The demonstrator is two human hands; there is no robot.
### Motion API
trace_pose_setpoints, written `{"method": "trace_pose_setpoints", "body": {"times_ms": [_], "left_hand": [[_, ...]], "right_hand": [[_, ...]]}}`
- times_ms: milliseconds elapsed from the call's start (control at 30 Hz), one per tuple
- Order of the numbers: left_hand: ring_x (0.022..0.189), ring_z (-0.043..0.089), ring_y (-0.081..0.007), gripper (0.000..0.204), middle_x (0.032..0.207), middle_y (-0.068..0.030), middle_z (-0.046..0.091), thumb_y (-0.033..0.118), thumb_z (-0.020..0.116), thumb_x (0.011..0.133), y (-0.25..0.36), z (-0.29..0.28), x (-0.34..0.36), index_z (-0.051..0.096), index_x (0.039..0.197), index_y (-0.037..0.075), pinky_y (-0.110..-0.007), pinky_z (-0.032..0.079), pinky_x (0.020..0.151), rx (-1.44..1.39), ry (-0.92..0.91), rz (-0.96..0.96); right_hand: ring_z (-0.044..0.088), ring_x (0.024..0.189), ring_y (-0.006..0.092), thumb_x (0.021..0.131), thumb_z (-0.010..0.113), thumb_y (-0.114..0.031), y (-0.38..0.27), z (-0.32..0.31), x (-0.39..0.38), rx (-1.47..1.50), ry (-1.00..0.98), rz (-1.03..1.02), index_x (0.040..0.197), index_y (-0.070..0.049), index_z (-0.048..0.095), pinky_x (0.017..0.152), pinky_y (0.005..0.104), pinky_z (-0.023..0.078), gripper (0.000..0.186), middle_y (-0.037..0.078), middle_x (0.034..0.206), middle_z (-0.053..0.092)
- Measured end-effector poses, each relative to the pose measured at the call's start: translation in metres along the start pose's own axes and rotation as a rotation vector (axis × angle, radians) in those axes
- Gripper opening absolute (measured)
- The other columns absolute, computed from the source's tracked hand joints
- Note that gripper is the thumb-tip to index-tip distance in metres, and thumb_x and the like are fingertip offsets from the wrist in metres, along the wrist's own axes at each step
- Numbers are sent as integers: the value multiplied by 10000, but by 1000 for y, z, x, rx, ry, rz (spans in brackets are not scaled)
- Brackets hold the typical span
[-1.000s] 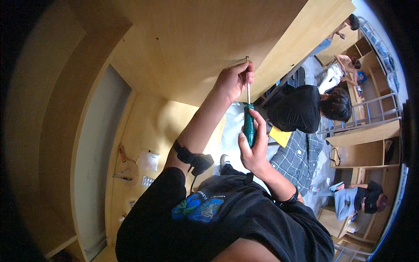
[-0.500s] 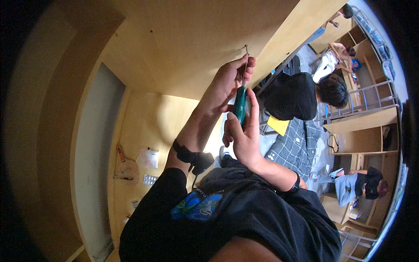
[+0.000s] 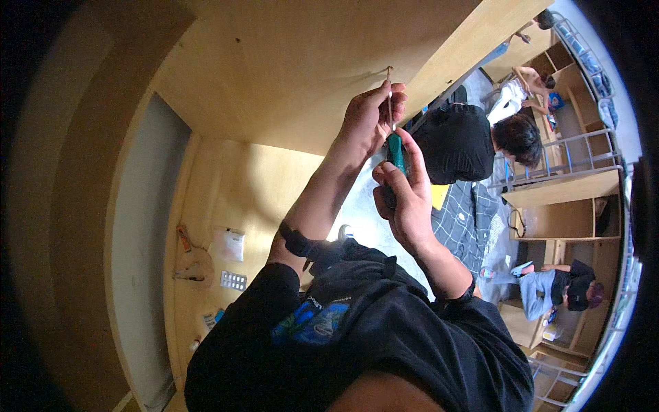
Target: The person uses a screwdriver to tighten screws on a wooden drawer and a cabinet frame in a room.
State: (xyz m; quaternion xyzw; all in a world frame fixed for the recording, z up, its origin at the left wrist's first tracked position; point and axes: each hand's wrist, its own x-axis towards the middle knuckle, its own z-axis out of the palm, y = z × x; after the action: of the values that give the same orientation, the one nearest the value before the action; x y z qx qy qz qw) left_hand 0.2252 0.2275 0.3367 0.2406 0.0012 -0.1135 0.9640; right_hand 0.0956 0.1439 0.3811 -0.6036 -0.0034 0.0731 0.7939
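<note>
At upper centre, with the left hand (image 3: 371, 118) pinching the shaft (image 3: 390, 106) and right hand (image 3: 410, 200) wrapped round the green screwdriver handle (image 3: 396, 151), best turn steadily, square to the wooden panel (image 3: 302, 75).

The screwdriver (image 3: 397, 152) has a glossy green handle, apparently plastic, and a bright, smooth metal shaft. The overhead panel (image 3: 288, 69) is pale wood or wood-look board, fine-grained, with a soft satin sheen. A flat, matt grey panel (image 3: 147, 240) borders the left edge of the lower board (image 3: 226, 185), also wood-look and smooth. Toward that edge lies a shiny, clear plastic packet (image 3: 229, 244), close to a glinting blister pack (image 3: 233, 280). The shirt (image 3: 419, 309) is matt black cloth; the checked bedding (image 3: 467, 213) is soft, creased fabric. The bed rails (image 3: 563, 165) look like smooth grey metal.
</note>
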Motion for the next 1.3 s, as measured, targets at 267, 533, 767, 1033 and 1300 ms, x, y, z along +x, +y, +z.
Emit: {"method": "trace_pose_setpoints", "body": {"times_ms": [267, 533, 767, 1033, 1300], "left_hand": [[553, 506, -132, 257, 680, -68, 549, 279, 488, 940, -8, -6, 10, 542, 928, 28, -238, 408, 484, -56, -44, -33], [595, 543, -147, 275, 718, -77, 585, 284, 485, 941, 6, 5, 9, 558, 884, 24, -249, 432, 539, 6, 6, 0], [613, 552, -165, 279, 724, -93, 583, 257, 472, 947, 6, 5, 13, 550, 877, -1, -278, 455, 570, 15, 8, 19], [608, 459, -129, 249, 751, -59, 528, 229, 504, 931, 8, 12, 16, 529, 905, -17, -218, 388, 539, -69, -25, 1], [600, 446, -139, 240, 752, -76, 526, 216, 483, 942, -3, 5, 15, 516, 892, -16, -218, 379, 513, -144, -78, -69]], "right_hand": [[355, 443, 30, 890, 460, -20, 12, -10, -6, 16, 3, -22, 1383, -158, 276, 358, 166, 251, 544, 38, 797, 526], [334, 441, 36, 894, 431, -24, -6, -5, -4, 164, -61, 10, 1389, -144, 276, 364, 161, 268, 532, 49, 762, 476], [322, 422, 53, 910, 407, -79, -23, 4, -3, 203, 19, 134, 1389, -148, 284, 351, 180, 258, 500, 65, 790, 465], [352, 434, 53, 896, 434, -66, -14, 4, -1, 132, 28, 71, 1370, -146, 335, 363, 175, 273, 490, 57, 780, 504], [396, 448, 50, 905, 441, -68, -3, 5, -5, 68, 87, 18, 1384, -140, 315, 362, 168, 280, 500, 60, 778, 548]]}}
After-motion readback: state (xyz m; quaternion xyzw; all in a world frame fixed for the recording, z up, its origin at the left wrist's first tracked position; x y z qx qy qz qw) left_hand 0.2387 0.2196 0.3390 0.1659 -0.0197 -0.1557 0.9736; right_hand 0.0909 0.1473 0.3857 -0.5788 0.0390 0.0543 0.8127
